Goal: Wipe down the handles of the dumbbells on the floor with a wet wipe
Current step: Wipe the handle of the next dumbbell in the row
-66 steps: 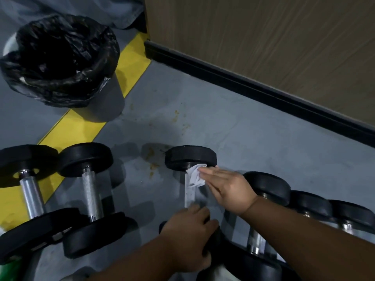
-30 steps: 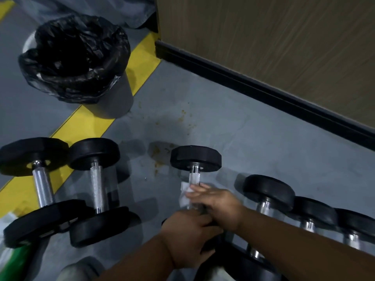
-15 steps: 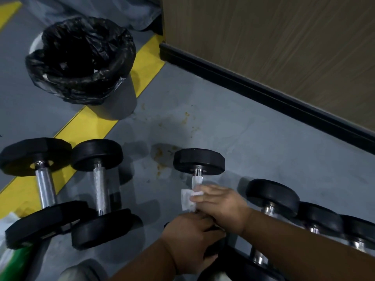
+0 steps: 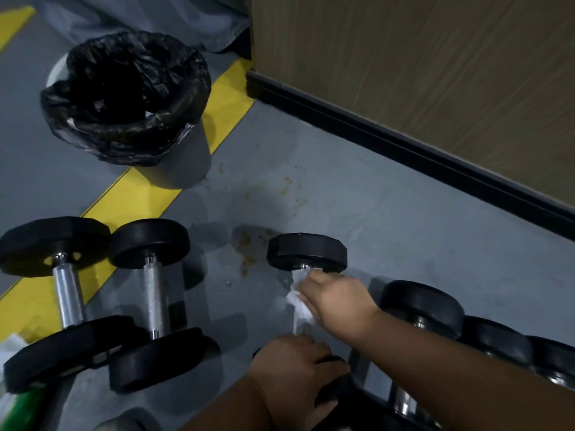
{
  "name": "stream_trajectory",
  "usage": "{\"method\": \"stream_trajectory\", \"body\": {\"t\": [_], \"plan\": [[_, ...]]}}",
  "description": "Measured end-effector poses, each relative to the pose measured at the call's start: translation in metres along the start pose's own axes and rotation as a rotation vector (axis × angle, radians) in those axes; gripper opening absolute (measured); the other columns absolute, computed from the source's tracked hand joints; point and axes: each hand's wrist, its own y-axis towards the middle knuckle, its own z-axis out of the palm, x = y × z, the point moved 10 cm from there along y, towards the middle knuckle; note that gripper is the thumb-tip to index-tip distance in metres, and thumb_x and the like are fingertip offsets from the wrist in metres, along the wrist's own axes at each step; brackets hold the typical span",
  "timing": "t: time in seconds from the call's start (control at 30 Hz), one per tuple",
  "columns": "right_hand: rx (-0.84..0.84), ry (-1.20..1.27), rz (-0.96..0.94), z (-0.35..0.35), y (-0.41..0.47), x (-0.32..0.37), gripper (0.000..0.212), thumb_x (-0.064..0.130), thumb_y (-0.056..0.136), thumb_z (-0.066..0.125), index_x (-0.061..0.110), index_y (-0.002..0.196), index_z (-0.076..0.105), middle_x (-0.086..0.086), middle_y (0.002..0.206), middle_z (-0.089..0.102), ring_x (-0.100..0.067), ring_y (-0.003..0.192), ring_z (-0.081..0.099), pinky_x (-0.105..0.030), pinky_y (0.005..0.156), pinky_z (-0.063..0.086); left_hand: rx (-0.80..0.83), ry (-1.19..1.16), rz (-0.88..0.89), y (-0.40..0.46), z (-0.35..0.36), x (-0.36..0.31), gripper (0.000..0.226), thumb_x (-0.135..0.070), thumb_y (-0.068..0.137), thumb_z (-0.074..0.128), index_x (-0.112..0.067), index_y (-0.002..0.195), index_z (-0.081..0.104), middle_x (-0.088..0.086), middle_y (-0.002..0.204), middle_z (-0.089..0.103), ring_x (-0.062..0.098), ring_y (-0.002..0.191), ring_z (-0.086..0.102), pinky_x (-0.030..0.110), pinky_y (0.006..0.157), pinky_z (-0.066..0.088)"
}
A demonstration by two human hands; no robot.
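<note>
Our right hand (image 4: 334,301) is wrapped around the white wet wipe (image 4: 299,298), pressing it onto the steel handle of the middle dumbbell (image 4: 306,252), right up near the far weight head. The wipe hangs down along the handle towards us, so most of the bar is hidden under it. Our left hand (image 4: 295,373) has its fingers curled over the near black head of that same dumbbell, gripping it.

Off to the left we've got two more dumbbells lying side by side on the grey floor (image 4: 357,206), both with bare knurled handles: the left dumbbell (image 4: 63,295) sits partly on the yellow floor stripe (image 4: 137,197), and the second dumbbell (image 4: 152,298) is just beside it, their heads touching or near enough. On our right, under the right forearm, there's a row of dumbbells (image 4: 426,306) packed close together, mostly just black heads and a bit of chrome showing.

Further out there's a grey trash bin (image 4: 183,163) lined with a black bag, standing on the stripe. The wood-grain wall panel (image 4: 420,63) with a black baseboard runs across the top right. A few brownish stains dot the floor just beyond the middle dumbbell. Something green (image 4: 18,409) pokes in at the bottom left corner, can't tell what it is.
</note>
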Motion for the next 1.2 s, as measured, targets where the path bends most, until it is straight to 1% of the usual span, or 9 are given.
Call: {"method": "stream_trajectory", "body": {"t": [0.13,0.27,0.43,0.63,0.8,0.93,1.0,1.1,1.2], "plan": [[-0.050,0.346,0.257,0.010,-0.002,-0.017,0.015,0.033,0.096,0.057,0.018,0.094,0.060,0.003,0.096,0.058,-0.016,0.083,0.059,-0.030,0.075,0.046,0.024,-0.018,-0.001,-0.001,0.004,0.003,0.038,-0.050,0.084,0.061,-0.038,0.120,0.063,-0.009,0.101,0.065,0.020,0.082,0.064,0.032,0.065,0.052],[-0.060,0.578,0.222,0.012,-0.019,-0.012,0.017,0.030,0.085,0.070,0.024,0.073,0.060,0.017,0.079,0.051,0.002,0.073,0.049,-0.012,0.068,0.037,0.020,0.021,0.034,0.001,0.004,0.001,0.034,-0.049,0.090,0.056,-0.038,0.121,0.063,-0.010,0.104,0.065,0.020,0.086,0.065,0.031,0.061,0.051],[-0.264,0.729,0.474,0.017,-0.010,-0.049,0.003,0.028,0.082,0.079,0.026,0.081,0.077,0.016,0.072,0.062,-0.001,0.069,0.059,-0.016,0.068,0.045,0.006,-0.005,0.042,0.003,0.002,0.000,0.031,-0.047,0.089,0.058,-0.036,0.117,0.064,-0.008,0.097,0.066,0.021,0.076,0.063,0.031,0.062,0.053],[-0.094,0.756,0.189,0.014,-0.029,-0.014,0.016,0.035,0.085,0.072,0.023,0.092,0.080,0.014,0.090,0.065,-0.001,0.086,0.062,-0.015,0.080,0.049,0.088,0.000,0.019,0.001,0.018,0.004,0.036,-0.049,0.093,0.050,-0.039,0.127,0.058,-0.010,0.115,0.065,0.020,0.099,0.064,0.034,0.070,0.052],[-0.322,0.779,0.532,0.018,-0.016,-0.048,0.008,0.015,0.082,0.080,0.022,0.085,0.080,0.019,0.082,0.066,0.000,0.085,0.063,-0.007,0.076,0.044,0.100,0.018,0.027,0.001,0.010,0.002,0.041,-0.052,0.085,0.059,-0.039,0.124,0.060,-0.011,0.106,0.065,0.020,0.086,0.064,0.031,0.069,0.055],[-0.094,0.936,0.398,0.030,-0.043,-0.022,0.007,0.015,0.077,0.084,0.019,0.083,0.081,0.007,0.087,0.066,-0.009,0.085,0.065,-0.020,0.078,0.052,0.189,0.127,0.105,0.004,0.015,-0.002,0.045,-0.054,0.087,0.056,-0.038,0.129,0.059,-0.012,0.123,0.061,0.017,0.107,0.062,0.028,0.078,0.054],[-0.027,0.894,0.361,0.026,-0.033,-0.024,0.005,0.017,0.080,0.082,0.021,0.083,0.081,0.009,0.085,0.068,-0.006,0.084,0.065,-0.022,0.077,0.052,0.233,0.141,0.151,0.009,0.017,-0.003,0.048,-0.051,0.087,0.057,-0.029,0.129,0.057,-0.003,0.117,0.063,0.024,0.102,0.062,0.033,0.077,0.053],[-0.186,0.862,0.551,0.018,-0.012,-0.047,0.008,0.017,0.083,0.079,0.024,0.084,0.081,0.017,0.079,0.071,0.003,0.077,0.066,-0.012,0.071,0.048,0.240,0.175,0.133,0.011,0.013,0.001,0.059,-0.054,0.082,0.065,-0.021,0.129,0.055,0.003,0.103,0.064,0.029,0.082,0.064,0.033,0.061,0.054],[-0.240,0.994,0.664,0.029,-0.027,-0.046,0.008,0.013,0.078,0.083,0.019,0.080,0.079,0.006,0.079,0.071,-0.003,0.073,0.066,-0.016,0.071,0.049,0.231,0.140,0.071,0.006,0.015,0.008,0.064,-0.055,0.080,0.067,-0.019,0.131,0.055,0.003,0.109,0.064,0.027,0.089,0.063,0.034,0.069,0.055]]}}
